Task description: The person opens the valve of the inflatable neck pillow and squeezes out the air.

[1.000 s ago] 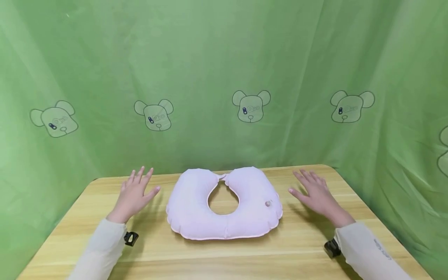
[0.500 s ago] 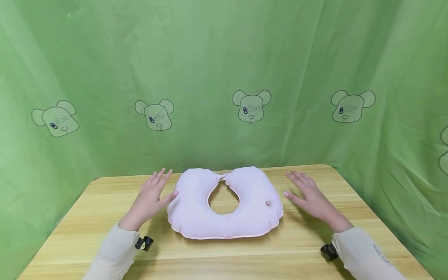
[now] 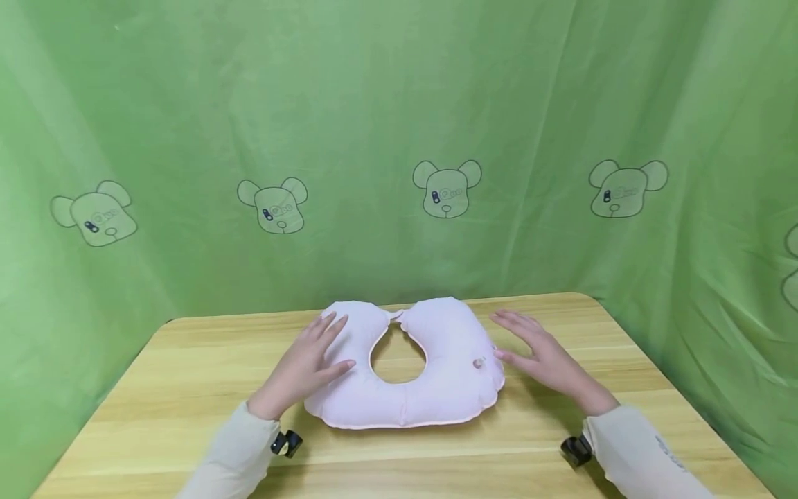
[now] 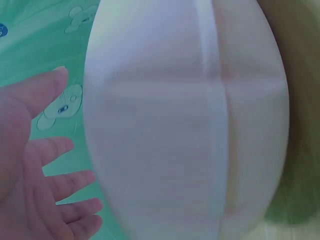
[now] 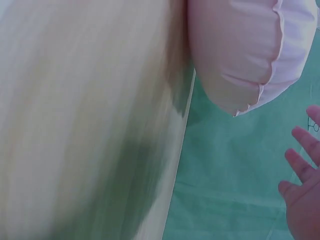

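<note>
A pale pink inflatable neck pillow [image 3: 402,405], U-shaped, lies on the wooden table [image 3: 168,388] with its two ends at the far side. A small round valve [image 3: 478,363] shows on its right arm. My left hand [image 3: 302,364] is over the pillow's left side, fingers spread; in the left wrist view a gap shows between the fingers and the pillow's seamed side [image 4: 155,120]. Just beside the right edge is my right hand [image 3: 545,357], fingers extended, thumb tip close to the pillow; whether it touches I cannot tell. Neither hand grips anything.
Behind the table's far edge hangs a green curtain [image 3: 361,104] printed with bear heads, which also runs along both sides. Black wrist cameras [image 3: 286,443] sit under the cuffs of the pale sleeves [image 3: 231,457].
My left hand has moved right, from bare table to over the pillow's left side. My right hand has shifted slightly left, closer to the pillow. The pillow stays in place.
</note>
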`<state>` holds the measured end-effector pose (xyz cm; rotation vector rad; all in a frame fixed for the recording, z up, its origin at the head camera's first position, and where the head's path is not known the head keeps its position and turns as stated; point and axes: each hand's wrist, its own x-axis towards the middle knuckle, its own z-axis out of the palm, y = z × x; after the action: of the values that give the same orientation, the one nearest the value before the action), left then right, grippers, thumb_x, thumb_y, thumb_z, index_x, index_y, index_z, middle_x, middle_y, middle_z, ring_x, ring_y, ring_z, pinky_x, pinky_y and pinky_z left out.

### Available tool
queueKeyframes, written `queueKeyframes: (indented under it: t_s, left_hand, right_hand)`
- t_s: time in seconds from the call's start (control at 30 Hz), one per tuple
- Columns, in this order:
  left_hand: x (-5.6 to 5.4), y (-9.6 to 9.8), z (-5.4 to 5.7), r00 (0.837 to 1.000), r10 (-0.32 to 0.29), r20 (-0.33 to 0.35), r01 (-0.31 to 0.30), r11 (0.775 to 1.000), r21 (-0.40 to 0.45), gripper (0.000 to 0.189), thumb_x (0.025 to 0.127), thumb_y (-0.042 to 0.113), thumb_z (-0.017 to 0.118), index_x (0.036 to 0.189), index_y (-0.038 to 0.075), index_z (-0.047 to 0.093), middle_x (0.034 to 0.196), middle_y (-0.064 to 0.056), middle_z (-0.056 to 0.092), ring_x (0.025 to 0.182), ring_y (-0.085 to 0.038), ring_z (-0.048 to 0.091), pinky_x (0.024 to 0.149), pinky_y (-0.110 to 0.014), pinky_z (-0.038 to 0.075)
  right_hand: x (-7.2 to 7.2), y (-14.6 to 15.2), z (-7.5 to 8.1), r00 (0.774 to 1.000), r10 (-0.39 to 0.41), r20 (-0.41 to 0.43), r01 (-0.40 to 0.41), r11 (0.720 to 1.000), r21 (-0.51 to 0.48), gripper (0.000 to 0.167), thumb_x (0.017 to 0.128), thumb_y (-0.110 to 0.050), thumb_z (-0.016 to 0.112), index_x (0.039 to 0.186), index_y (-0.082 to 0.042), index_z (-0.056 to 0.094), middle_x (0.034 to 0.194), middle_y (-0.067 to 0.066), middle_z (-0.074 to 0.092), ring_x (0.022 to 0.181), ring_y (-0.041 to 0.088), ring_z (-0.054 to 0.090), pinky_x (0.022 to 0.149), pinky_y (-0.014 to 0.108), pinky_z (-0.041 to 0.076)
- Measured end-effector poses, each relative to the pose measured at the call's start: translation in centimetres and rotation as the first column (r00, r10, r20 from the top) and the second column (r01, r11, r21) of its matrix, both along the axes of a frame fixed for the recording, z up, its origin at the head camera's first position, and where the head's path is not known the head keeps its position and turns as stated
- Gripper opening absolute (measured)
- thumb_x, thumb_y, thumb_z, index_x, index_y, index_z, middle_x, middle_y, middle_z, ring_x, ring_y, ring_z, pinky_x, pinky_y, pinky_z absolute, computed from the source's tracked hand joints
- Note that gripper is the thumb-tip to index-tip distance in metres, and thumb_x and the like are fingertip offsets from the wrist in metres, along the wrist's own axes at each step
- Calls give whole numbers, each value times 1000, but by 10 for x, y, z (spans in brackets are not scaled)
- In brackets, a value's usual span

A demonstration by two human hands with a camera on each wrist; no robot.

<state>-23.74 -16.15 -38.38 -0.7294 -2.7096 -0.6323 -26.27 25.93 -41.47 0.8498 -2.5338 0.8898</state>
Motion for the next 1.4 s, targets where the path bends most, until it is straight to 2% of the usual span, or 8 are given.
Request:
queueKeyframes:
  t_s: [0.23, 0.4, 0.5, 0.6, 0.83, 1.03, 1.27, 1.4]
  left_hand:
    - [-2, 18, -1, 998, -70, 0, 69, 996, 63, 75, 83, 37, 70, 145, 11, 36, 147, -20, 35, 134, -42, 31, 109, -57, 25]
    - [-5, 32, -1, 992, -127, -19, 128, 989, 72, 74, 83, 35, 71, 145, 11, 38, 146, -19, 38, 133, -41, 33, 111, -52, 26]
    - [-7, 40, -1, 988, -151, -26, 152, 986, 74, 73, 83, 33, 71, 144, 9, 39, 145, -19, 40, 133, -40, 34, 111, -50, 27]
    - [-9, 49, -1, 986, -167, -12, 167, 983, 74, 72, 85, 35, 69, 144, 10, 38, 146, -18, 39, 134, -37, 34, 111, -48, 27]
    - [-14, 74, 1, 970, -245, 11, 243, 965, 96, 69, 87, 35, 67, 144, 8, 39, 147, -12, 40, 135, -28, 35, 112, -42, 27]
    - [-13, 93, -4, 961, -274, 31, 270, 958, 96, 65, 87, 36, 67, 141, 10, 43, 143, -8, 45, 133, -24, 39, 112, -38, 28]
    - [-11, 118, -4, 951, -311, 6, 310, 949, 51, 61, 86, 35, 69, 137, 10, 48, 139, -4, 50, 130, -20, 43, 111, -34, 31]
    - [-11, 132, -5, 949, -316, -1, 316, 948, 35, 60, 85, 37, 69, 135, 11, 50, 136, -4, 53, 127, -18, 46, 109, -30, 33]
  right_hand:
    - [-1, -7, -1, 997, 51, -49, -53, 998, -38, 55, 82, -14, 72, 133, -6, 53, 136, 17, 51, 124, 35, 44, 100, 59, 35]
    - [0, -10, -1, 993, 91, -71, -96, 992, -77, 50, 78, -8, 75, 125, -6, 60, 127, 10, 59, 117, 17, 51, 102, 21, 36]
    - [2, -14, -1, 990, 125, -69, -131, 988, -82, 49, 75, -5, 77, 121, -2, 61, 124, 12, 61, 115, 15, 53, 100, 9, 31]
    - [6, -19, 1, 990, 129, -55, -133, 988, -76, 49, 73, -3, 78, 119, 1, 62, 122, 15, 62, 114, 18, 55, 99, 8, 31]
    - [21, -34, 26, 987, 153, -57, -158, 982, -102, 43, 71, 0, 78, 112, 5, 64, 114, 17, 65, 108, 19, 58, 97, 7, 34]
    - [19, -38, 25, 973, 221, -61, -228, 958, -171, 35, 69, 7, 77, 102, 5, 68, 103, 17, 67, 102, 13, 59, 94, 8, 37]
    - [17, -38, 21, 951, 305, -52, -309, 923, -230, 24, 70, 12, 74, 92, 3, 70, 90, 10, 66, 87, 14, 60, 81, 18, 49]
    - [18, -38, 21, 940, 339, -26, -334, 904, -267, 21, 72, 12, 72, 91, 3, 70, 88, 9, 66, 85, 13, 60, 77, 20, 50]
